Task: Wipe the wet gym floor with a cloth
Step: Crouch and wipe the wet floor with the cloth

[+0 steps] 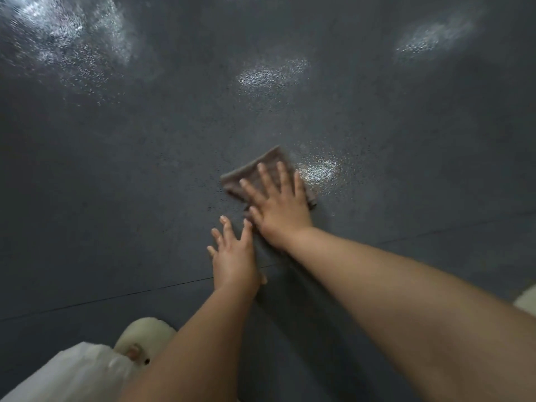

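**Right hand flat on cloth, left hand braced on floor**

Right hand (278,203) lies palm down with fingers spread and straight, pressing the small brownish-grey square cloth (255,172) onto the dark grey speckled rubber gym floor (116,184). Its forearm runs in from the lower right corner, extended and nearly straight. Left hand (235,256) rests flat on the bare floor just beside and nearer than the right, fingers splayed, holding nothing; its forearm enters from the bottom centre.

The cloth sits at mid-frame, slightly right, one corner pointing away from the person. Its far-right edge lies just beside a glistening wet patch (319,169). Further wet patches shine farther out: one ahead (269,75), a large one at upper left (66,39), another at upper right (435,36) (all well apart from the cloth). Open floor surrounds the cloth on every side. A thin seam line (116,295) crosses the floor near the left wrist. A pale cream slipper (145,333) and white garment (72,372) occupy the lower left.
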A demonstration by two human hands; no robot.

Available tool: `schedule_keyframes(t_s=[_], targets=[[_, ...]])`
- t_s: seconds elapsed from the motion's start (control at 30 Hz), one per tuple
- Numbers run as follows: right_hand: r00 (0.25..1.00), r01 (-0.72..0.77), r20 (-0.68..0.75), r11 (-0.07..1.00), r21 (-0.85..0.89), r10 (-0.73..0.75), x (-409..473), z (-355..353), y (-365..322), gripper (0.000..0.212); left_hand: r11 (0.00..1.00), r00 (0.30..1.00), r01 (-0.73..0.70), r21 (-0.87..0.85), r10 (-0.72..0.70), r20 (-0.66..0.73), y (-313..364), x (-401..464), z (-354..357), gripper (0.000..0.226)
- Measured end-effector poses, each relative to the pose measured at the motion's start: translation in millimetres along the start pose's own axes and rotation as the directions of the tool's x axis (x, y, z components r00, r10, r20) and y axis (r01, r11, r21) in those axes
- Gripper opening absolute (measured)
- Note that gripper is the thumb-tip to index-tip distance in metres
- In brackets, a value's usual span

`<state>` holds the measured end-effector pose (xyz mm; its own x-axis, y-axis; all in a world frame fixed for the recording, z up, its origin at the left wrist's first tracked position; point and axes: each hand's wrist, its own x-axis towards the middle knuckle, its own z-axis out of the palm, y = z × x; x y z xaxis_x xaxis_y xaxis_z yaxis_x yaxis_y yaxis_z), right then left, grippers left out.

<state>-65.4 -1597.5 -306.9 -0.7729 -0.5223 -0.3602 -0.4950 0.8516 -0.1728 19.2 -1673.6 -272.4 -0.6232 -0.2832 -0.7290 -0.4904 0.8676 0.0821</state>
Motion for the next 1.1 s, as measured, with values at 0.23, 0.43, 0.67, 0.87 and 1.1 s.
schedule_keyframes(t_s=[0.23,0.43,0.67,0.87,1.1], targets=[[0.997,-0.015,-0.071,1.000,-0.001,0.015,-45.7,20.3,28.1,0.053,0.999,0.999,-0.013,-0.042,0.012,-0.033,-2.9,-2.8,1.5,0.116],[0.950,-0.296,-0.073,0.951,0.087,0.303,-81.6,21.8,99.1,0.064,0.999,0.999,-0.036,-0.004,0.036,-0.035,-0.5,-7.3,-1.8,0.116],[0.715,-0.660,-0.092,0.712,0.240,0.693,-87.1,19.5,117.6,0.053,0.997,0.993,0.026,0.067,-0.018,-0.120,-44.7,-28.5,3.0,0.110],[0.589,-0.734,-0.053,0.561,0.384,0.807,-78.1,30.3,53.2,0.055,0.973,0.972,0.186,-0.140,-0.203,-0.118,-71.6,-30.8,17.3,0.101],[0.926,-0.304,-0.182,0.939,0.162,0.331,-82.5,66.5,-78.8,0.056,0.977,0.981,0.137,-0.162,-0.156,-0.112,-79.5,-22.4,20.1,0.092]])
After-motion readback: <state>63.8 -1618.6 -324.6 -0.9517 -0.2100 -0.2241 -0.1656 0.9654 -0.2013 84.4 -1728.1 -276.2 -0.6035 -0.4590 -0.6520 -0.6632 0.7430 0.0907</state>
